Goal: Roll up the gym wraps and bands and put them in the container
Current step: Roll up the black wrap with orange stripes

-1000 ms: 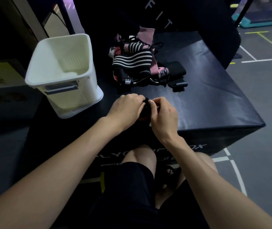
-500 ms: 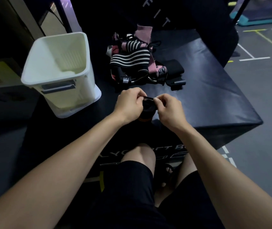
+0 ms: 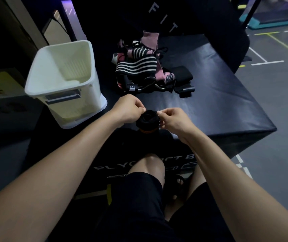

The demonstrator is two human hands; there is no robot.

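Observation:
A black rolled wrap with an orange edge at its bottom stands near the front edge of the dark plyo box. My left hand pinches its left top rim and my right hand pinches its right top rim. Behind them lies a pile of wraps and bands: black ones with white stripes, pink ones and a black pad with straps. The white plastic container stands at the left of the box, with nothing seen inside it.
The box drops off to the grey gym floor on the right and front. A dark padded block with white letters rises behind the pile. My knees sit below the front edge.
My hands have drawn apart to either side of the roll, so its coiled top now shows between them. The view has shifted slightly.

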